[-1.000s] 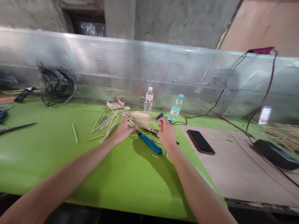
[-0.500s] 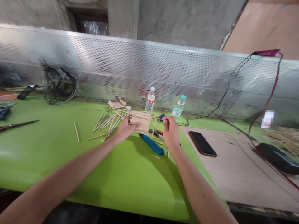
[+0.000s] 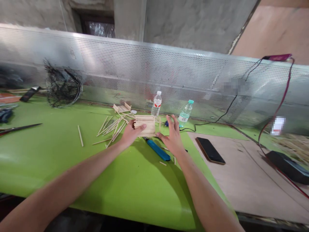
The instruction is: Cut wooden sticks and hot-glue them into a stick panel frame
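My left hand [image 3: 130,132] grips a small piece built of pale wooden sticks [image 3: 148,125] by its left side, thumb across the front face and fingers behind. Thin stick ends stand out past its right edge. My right hand [image 3: 173,137] is open, with thumb and fingers spread. Its thumb tip is close to the piece's lower right corner; whether they touch I cannot tell. Under the hands lies a blue utility knife [image 3: 158,150], partly covering what is behind it. Loose wooden sticks [image 3: 116,129] are heaped left of the piece.
A second stick-built piece [image 3: 122,108] sits behind the heap. Two water bottles, one white-capped [image 3: 156,103] and one green-capped [image 3: 185,113], stand by the perforated metal panel [image 3: 120,71]. A phone [image 3: 210,150] lies at right, scissors [image 3: 21,128] and a wire coil [image 3: 63,87] at left.
My right hand has let go of the thin stick it pinched, and its fingers have spread apart. The held stick piece is tilted slightly differently in my left hand.
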The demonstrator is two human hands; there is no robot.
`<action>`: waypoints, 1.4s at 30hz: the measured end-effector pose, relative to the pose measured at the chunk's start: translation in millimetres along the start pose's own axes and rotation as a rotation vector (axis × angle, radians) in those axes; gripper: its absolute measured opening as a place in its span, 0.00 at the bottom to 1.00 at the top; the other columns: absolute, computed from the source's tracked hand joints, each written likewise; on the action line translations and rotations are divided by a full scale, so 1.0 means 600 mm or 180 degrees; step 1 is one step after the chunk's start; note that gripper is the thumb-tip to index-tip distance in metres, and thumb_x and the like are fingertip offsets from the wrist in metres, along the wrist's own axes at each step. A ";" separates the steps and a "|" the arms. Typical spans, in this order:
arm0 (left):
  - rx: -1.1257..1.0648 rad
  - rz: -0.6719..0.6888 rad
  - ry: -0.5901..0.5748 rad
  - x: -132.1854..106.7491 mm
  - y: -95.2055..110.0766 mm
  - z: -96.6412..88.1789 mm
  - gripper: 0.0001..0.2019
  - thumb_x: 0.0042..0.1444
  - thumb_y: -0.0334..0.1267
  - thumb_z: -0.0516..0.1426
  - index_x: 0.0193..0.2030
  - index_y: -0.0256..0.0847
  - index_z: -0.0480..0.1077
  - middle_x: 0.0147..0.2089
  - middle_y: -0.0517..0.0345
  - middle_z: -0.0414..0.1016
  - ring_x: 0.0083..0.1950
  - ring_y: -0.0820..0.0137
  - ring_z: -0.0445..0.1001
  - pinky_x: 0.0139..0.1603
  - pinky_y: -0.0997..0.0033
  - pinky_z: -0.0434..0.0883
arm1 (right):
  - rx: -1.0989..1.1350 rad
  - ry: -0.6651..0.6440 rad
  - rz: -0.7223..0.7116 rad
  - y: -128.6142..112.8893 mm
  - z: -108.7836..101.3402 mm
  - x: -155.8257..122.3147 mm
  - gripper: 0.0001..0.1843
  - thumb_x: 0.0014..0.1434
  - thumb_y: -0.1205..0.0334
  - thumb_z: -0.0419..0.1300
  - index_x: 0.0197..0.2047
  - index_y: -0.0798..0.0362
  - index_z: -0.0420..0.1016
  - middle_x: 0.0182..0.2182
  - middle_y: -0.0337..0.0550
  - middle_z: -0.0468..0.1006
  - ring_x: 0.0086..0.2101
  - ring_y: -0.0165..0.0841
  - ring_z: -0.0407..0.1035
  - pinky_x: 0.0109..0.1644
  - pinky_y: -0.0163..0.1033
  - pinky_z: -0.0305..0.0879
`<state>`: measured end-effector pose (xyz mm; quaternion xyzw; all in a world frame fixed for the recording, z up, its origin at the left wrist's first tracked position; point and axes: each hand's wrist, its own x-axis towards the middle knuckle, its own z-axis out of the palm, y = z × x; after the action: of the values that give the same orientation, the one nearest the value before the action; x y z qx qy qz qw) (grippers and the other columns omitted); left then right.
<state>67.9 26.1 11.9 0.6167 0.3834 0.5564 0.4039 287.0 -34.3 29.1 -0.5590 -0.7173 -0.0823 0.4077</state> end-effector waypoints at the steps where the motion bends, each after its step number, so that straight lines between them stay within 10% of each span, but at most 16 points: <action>1: 0.0002 -0.0007 0.0035 0.001 -0.003 0.000 0.30 0.51 0.55 0.66 0.55 0.40 0.69 0.55 0.46 0.78 0.55 0.56 0.77 0.57 0.52 0.73 | 0.0008 -0.0039 -0.0007 0.000 -0.001 0.000 0.48 0.60 0.44 0.62 0.74 0.39 0.40 0.72 0.52 0.41 0.68 0.51 0.49 0.65 0.61 0.57; 14: 0.0215 -0.0131 -0.0045 -0.011 0.013 -0.002 0.34 0.48 0.57 0.67 0.56 0.40 0.66 0.55 0.46 0.77 0.52 0.57 0.77 0.55 0.53 0.73 | -0.0533 -0.0254 -0.0046 0.012 -0.001 -0.004 0.63 0.52 0.71 0.66 0.76 0.36 0.29 0.74 0.49 0.30 0.71 0.57 0.38 0.66 0.65 0.54; 42: 0.0253 0.0699 -0.0075 -0.021 0.025 -0.003 0.31 0.58 0.54 0.61 0.64 0.50 0.59 0.60 0.51 0.67 0.56 0.62 0.69 0.55 0.62 0.69 | 0.0233 0.0436 0.0811 -0.008 -0.013 -0.002 0.54 0.47 0.59 0.68 0.72 0.41 0.45 0.69 0.57 0.46 0.47 0.45 0.72 0.43 0.51 0.74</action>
<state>65.7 9.0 21.2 0.6771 0.3305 0.5743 0.3201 286.7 -41.4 35.0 -0.6234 -0.6136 -0.0416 0.4829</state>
